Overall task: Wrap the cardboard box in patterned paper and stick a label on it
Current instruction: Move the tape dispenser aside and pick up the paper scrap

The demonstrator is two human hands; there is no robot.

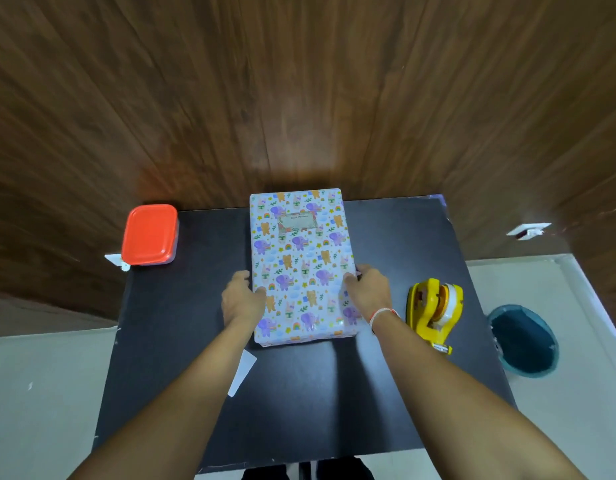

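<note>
The box (301, 261), covered in white paper with purple elephants and orange bears, lies flat in the middle of the black table (202, 306). A small rectangular label (297, 221) sits on its top face near the far end. My left hand (243, 296) grips the box's left side, thumb on the top edge. On the opposite side my right hand (367, 289) grips the right edge the same way, its fingers curled round the side.
A yellow tape dispenser (432, 311) lies right of the box. A container with an orange lid (150, 234) stands at the far left corner. A white paper slip (242, 372) lies near my left forearm. A blue bin (523, 341) stands on the floor at right. A wooden wall rises behind the table.
</note>
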